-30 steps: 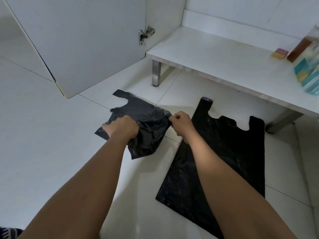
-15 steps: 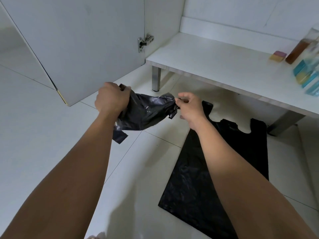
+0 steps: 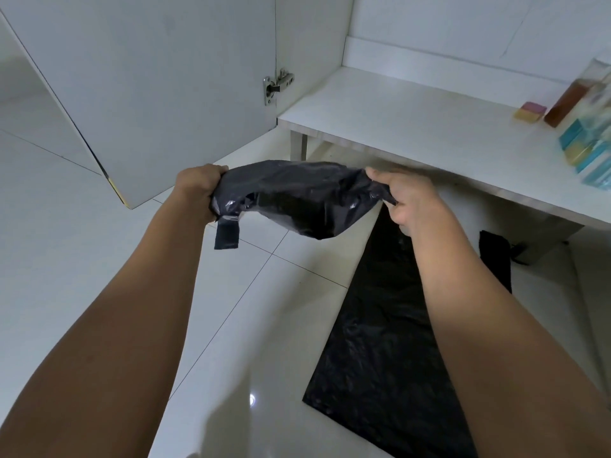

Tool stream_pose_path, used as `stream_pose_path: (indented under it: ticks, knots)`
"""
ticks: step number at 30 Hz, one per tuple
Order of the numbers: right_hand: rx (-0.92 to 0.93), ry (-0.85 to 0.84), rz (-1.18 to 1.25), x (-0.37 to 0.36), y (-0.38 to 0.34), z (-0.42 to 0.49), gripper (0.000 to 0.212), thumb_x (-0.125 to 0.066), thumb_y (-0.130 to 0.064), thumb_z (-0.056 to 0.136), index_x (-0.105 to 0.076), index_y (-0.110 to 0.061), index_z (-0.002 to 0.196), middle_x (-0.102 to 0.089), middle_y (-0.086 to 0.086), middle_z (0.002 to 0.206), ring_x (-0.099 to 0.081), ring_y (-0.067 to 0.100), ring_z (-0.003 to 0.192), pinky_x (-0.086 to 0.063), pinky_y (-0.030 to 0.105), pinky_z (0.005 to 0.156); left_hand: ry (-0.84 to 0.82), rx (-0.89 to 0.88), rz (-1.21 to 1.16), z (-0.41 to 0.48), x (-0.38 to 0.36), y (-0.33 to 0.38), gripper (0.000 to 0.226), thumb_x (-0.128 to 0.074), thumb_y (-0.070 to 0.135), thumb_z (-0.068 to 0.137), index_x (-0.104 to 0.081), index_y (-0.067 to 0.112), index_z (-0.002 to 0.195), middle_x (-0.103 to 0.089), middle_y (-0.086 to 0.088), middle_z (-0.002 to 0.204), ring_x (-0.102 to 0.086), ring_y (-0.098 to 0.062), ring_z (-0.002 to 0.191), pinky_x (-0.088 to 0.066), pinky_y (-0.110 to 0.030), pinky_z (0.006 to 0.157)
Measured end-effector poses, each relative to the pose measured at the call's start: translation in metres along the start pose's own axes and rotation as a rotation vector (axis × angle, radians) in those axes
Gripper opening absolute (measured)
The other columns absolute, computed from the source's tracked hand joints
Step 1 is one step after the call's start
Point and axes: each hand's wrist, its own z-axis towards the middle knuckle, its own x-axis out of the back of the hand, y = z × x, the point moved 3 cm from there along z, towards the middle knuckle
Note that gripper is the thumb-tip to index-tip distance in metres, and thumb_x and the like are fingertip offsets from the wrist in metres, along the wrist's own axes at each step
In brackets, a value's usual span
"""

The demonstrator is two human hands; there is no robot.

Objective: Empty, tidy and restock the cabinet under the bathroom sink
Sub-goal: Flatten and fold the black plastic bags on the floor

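Note:
A small black plastic bag (image 3: 297, 196) hangs in the air in front of the open cabinet, stretched between both hands. My left hand (image 3: 195, 188) grips its left end, and one bag handle dangles below that hand. My right hand (image 3: 406, 196) pinches the bag's right end. A larger black plastic bag (image 3: 380, 342) lies flat on the white tiled floor below my right forearm, which hides part of it. The white cabinet shelf (image 3: 413, 127) stands at the upper right.
The cabinet door (image 3: 158, 87) stands open to the left, hinge at its right edge. At the shelf's right end are a pink and yellow sponge (image 3: 529, 111), an amber bottle (image 3: 568, 102) and stacked blue and yellow packs (image 3: 588, 150). Metal legs (image 3: 299, 145) hold the shelf above the floor.
Both hands have lifted the small bag off the floor and pulled it wider apart, raising it toward the shelf's front edge. The large bag stays flat on the floor.

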Motion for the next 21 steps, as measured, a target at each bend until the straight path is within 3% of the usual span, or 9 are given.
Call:
stream_pose_path:
  ticks: [2,6,8,10,13,14,16,19,21]
  knots:
    - [-0.092,0.046,0.11,0.013,0.012,-0.001,0.035,-0.085,-0.011,0.073,-0.07,-0.002,0.104,-0.072,0.015,0.102,-0.072,0.03,0.097,-0.058,0.022,0.059,-0.017,0.002,-0.046,-0.003,-0.001,-0.004,0.017,-0.056,0.012,0.098,-0.056,0.013,0.081,-0.06,0.001,0.054,-0.054,-0.007,0.032,-0.043,-0.016,0.036]
    - [-0.407,-0.013,0.114,0.027,0.078,-0.022,0.061,-0.076,-0.058,0.071,-0.064,-0.015,0.113,-0.061,0.019,0.111,-0.071,0.044,0.093,-0.051,0.022,0.041,-0.079,0.127,-0.27,-0.004,-0.009,-0.019,0.009,-0.063,0.015,0.096,-0.059,0.014,0.088,-0.061,0.001,0.048,-0.058,-0.01,0.037,-0.045,-0.017,0.038]
    - [-0.499,-0.169,0.199,0.021,0.103,-0.036,0.049,-0.068,-0.054,0.084,-0.061,-0.016,0.115,-0.063,0.017,0.111,-0.072,0.038,0.093,-0.042,0.018,0.032,-0.161,0.176,-0.256,-0.004,-0.016,-0.027,0.016,-0.063,0.023,0.097,-0.056,0.012,0.087,-0.061,-0.001,0.052,-0.056,-0.011,0.038,-0.046,-0.019,0.043]
    - [-0.476,-0.211,0.181,0.018,0.111,-0.037,0.031,-0.059,-0.035,0.096,-0.065,-0.01,0.114,-0.07,0.012,0.105,-0.071,0.022,0.089,-0.046,0.02,0.038,-0.228,0.157,-0.105,-0.003,-0.018,-0.037,0.02,-0.055,0.021,0.1,-0.053,0.009,0.085,-0.059,-0.003,0.054,-0.053,-0.011,0.036,-0.044,-0.02,0.041]
    - [-0.284,-0.049,0.023,0.027,0.102,-0.014,0.03,-0.055,-0.007,0.097,-0.063,-0.015,0.124,-0.068,0.014,0.111,-0.069,0.023,0.085,-0.054,0.032,0.057,-0.191,0.071,0.154,-0.006,-0.016,-0.047,0.013,-0.05,0.003,0.097,-0.059,-0.002,0.105,-0.057,-0.007,0.063,-0.056,-0.012,0.04,-0.048,-0.021,0.041]
    - [-0.204,0.002,-0.017,0.034,0.092,-0.008,0.038,-0.053,-0.001,0.097,-0.061,-0.019,0.128,-0.065,0.015,0.115,-0.068,0.022,0.078,-0.053,0.03,0.054,-0.113,0.025,0.184,-0.004,-0.015,-0.047,0.033,-0.056,-0.001,0.093,-0.056,-0.007,0.125,-0.057,-0.009,0.071,-0.059,-0.015,0.046,-0.052,-0.023,0.045]
    - [-0.015,0.017,-0.112,0.049,0.059,0.0,0.045,-0.048,0.005,0.097,-0.062,-0.022,0.13,-0.063,0.015,0.118,-0.063,0.019,0.068,-0.049,0.025,0.048,0.028,-0.11,0.154,-0.004,-0.018,-0.035,0.059,-0.067,-0.004,0.086,-0.047,0.002,0.141,-0.06,-0.011,0.079,-0.063,-0.021,0.06,-0.057,-0.032,0.061]
    - [0.3,0.0,-0.268,0.078,-0.008,0.0,0.047,-0.049,0.005,0.097,-0.064,-0.026,0.13,-0.065,0.002,0.125,-0.067,0.016,0.1,-0.059,0.026,0.077,-0.065,-0.41,0.12,-0.02,-0.059,0.002,0.055,-0.067,-0.002,0.089,-0.049,0.015,0.137,-0.066,-0.006,0.087,-0.064,-0.017,0.067,-0.059,-0.035,0.072]
    - [0.55,0.097,-0.41,0.103,-0.054,-0.011,0.052,-0.05,0.005,0.096,-0.057,-0.026,0.138,-0.059,-0.005,0.135,-0.059,0.01,0.118,-0.05,0.019,0.097,-0.163,-0.617,0.122,-0.038,-0.099,0.03,0.044,-0.066,0.0,0.091,-0.058,0.017,0.131,-0.068,-0.004,0.105,-0.066,-0.006,0.078,-0.059,-0.024,0.077]
